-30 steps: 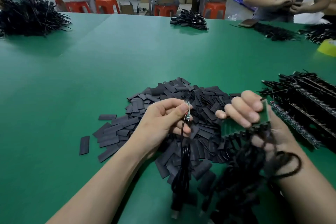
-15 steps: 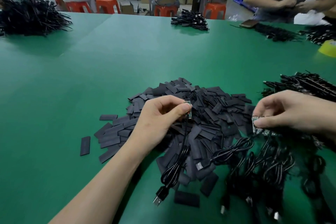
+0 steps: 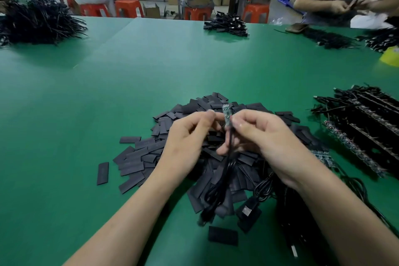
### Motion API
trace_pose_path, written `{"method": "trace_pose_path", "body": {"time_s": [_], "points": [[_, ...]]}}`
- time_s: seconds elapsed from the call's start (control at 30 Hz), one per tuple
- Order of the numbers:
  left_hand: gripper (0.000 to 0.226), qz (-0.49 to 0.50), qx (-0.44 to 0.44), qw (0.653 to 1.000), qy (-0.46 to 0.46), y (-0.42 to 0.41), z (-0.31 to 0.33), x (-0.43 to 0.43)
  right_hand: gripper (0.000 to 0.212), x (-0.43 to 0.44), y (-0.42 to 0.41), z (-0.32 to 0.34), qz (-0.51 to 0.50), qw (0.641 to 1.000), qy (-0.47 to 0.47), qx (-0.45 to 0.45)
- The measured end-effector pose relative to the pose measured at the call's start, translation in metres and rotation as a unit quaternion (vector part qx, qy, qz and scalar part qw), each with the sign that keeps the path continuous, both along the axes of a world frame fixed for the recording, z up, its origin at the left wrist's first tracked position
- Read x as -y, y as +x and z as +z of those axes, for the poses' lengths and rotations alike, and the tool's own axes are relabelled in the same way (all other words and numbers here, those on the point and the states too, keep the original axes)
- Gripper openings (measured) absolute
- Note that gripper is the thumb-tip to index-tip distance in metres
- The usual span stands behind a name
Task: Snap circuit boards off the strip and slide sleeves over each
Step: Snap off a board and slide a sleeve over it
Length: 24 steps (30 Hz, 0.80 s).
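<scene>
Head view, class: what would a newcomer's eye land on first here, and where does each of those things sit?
At centre, the left hand and right hand are close together, pinching a small circuit board upright between them, its black cable hanging down. Beneath them a heap of flat black sleeves spreads over the green table. At the right edge lie strips of boards with black cables attached.

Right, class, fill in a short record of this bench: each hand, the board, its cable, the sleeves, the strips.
Left hand: pinches the circuit board
Right hand: pinches it lower down
Board: upright, over the sleeve pile
Cable: black, hangs below the board
Sleeve pile: flat black pieces on the green table
Board strips: stacked on the right
</scene>
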<state>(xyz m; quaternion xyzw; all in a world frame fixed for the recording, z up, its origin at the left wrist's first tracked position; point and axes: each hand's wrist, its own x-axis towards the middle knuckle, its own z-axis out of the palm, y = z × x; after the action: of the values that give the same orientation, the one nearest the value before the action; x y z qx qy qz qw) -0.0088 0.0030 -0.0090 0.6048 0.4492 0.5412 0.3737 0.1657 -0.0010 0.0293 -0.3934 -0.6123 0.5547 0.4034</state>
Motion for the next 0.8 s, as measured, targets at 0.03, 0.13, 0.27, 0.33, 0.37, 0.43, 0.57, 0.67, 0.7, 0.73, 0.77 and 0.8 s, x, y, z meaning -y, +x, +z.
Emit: {"method": "trace_pose_path", "body": {"time_s": [0.03, 0.13, 0.27, 0.33, 0.37, 0.43, 0.57, 0.67, 0.7, 0.73, 0.77, 0.8], "points": [[0.016, 0.002, -0.057, 0.998, 0.018, 0.001, -0.001, 0.001, 0.017, 0.000, 0.000, 0.006, -0.004, 0.997, -0.028, -0.065], [0.018, 0.034, -0.316, 0.947, 0.051, 0.005, -0.006, 0.007, 0.018, -0.004, 0.010, 0.029, -0.015, 0.973, -0.054, -0.222], [0.041, 0.060, -0.424, 0.903, 0.047, 0.011, -0.010, 0.014, 0.020, -0.009, 0.041, 0.057, -0.079, 0.983, 0.038, -0.164], [0.032, 0.052, -0.412, 0.909, 0.041, 0.011, -0.009, 0.014, 0.025, -0.013, 0.048, 0.056, -0.135, 0.982, 0.130, 0.005], [0.028, 0.043, -0.408, 0.911, 0.041, 0.011, -0.007, 0.013, 0.027, -0.014, 0.048, 0.051, -0.158, 0.965, 0.174, 0.117], [0.023, 0.025, -0.395, 0.917, 0.043, 0.012, -0.006, 0.012, 0.027, -0.014, 0.039, 0.034, -0.165, 0.914, 0.227, 0.292], [0.015, 0.029, -0.237, 0.971, 0.019, 0.012, -0.004, 0.013, 0.039, -0.007, 0.023, 0.005, -0.122, 0.904, 0.207, 0.353], [0.012, 0.061, -0.181, 0.980, 0.057, 0.007, -0.004, 0.012, 0.041, -0.008, 0.021, -0.006, -0.112, 0.907, 0.202, 0.351], [0.011, 0.057, -0.175, 0.980, 0.071, 0.006, -0.004, 0.011, 0.041, -0.008, 0.020, -0.008, -0.113, 0.908, 0.202, 0.348], [0.010, 0.050, -0.172, 0.980, 0.086, 0.006, -0.005, 0.011, 0.044, -0.008, 0.020, -0.009, -0.113, 0.910, 0.200, 0.345], [0.009, 0.047, -0.172, 0.978, 0.104, 0.005, -0.006, 0.011, 0.047, -0.008, 0.020, -0.011, -0.113, 0.911, 0.197, 0.345], [0.008, 0.051, -0.175, 0.976, 0.122, 0.005, -0.007, 0.010, 0.051, -0.007, 0.021, -0.012, -0.112, 0.910, 0.193, 0.350]]}}
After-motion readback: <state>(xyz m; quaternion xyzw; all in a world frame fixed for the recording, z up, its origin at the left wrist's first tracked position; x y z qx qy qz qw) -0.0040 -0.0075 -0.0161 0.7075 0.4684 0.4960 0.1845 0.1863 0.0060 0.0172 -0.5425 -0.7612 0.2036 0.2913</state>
